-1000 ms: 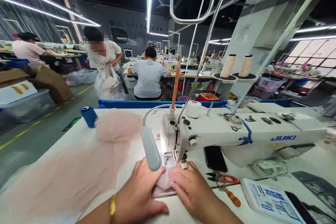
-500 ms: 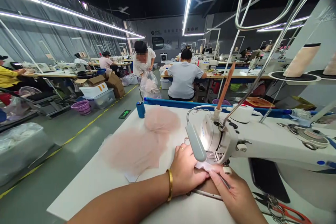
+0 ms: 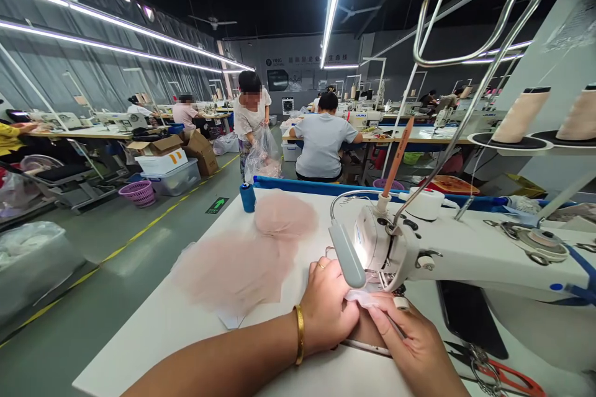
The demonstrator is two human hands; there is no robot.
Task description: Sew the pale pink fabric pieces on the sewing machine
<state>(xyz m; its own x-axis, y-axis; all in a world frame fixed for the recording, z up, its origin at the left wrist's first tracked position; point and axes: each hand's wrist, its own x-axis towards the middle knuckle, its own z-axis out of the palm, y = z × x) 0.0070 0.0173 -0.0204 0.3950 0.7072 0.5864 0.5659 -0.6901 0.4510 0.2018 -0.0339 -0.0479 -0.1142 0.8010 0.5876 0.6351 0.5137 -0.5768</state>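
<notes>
Floor (image 3: 121, 279): purple basket (image 3: 137, 197) newly visible | fingers (image 3: 382, 324) still on pale fabric (image 3: 361, 296)

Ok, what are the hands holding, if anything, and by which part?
Thin pale fabric at the sewing machine: the right hand pinches its right end; the left hand is at the other end, though its grip is unclear.

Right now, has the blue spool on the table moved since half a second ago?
No: the blue spool keeps its place at the far left corner of the white table, beside the end of the blue bar.
</notes>
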